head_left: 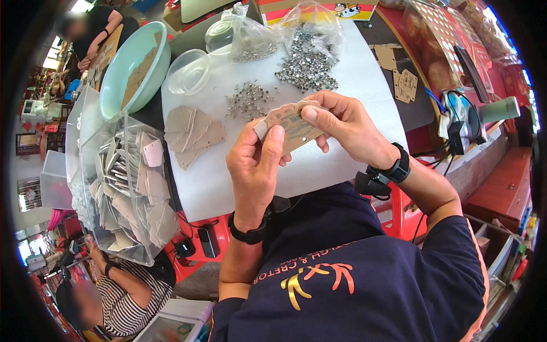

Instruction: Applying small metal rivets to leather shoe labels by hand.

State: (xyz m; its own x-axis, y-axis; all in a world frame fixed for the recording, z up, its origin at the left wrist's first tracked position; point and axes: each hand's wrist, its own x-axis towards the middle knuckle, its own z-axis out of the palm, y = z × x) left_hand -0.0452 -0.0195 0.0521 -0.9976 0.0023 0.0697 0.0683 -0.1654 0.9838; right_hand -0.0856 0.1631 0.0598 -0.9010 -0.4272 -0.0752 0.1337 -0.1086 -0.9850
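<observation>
Cardboard (309, 139), partly behind fingers (272, 149), print (294, 126) illegible

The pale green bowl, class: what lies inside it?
Inside the pale green bowl, brown pieces show; the bowl's bottom beneath them, and anything there, is covered.

Your fingers (276, 137) show sharply in bright, even light, with soft shadows on the white sheet (199, 196) below them. Glints mark the clear plastic bag (313, 25) beyond them; far to either side, highlights burn out and straight edges bend toward a black rim.
</observation>
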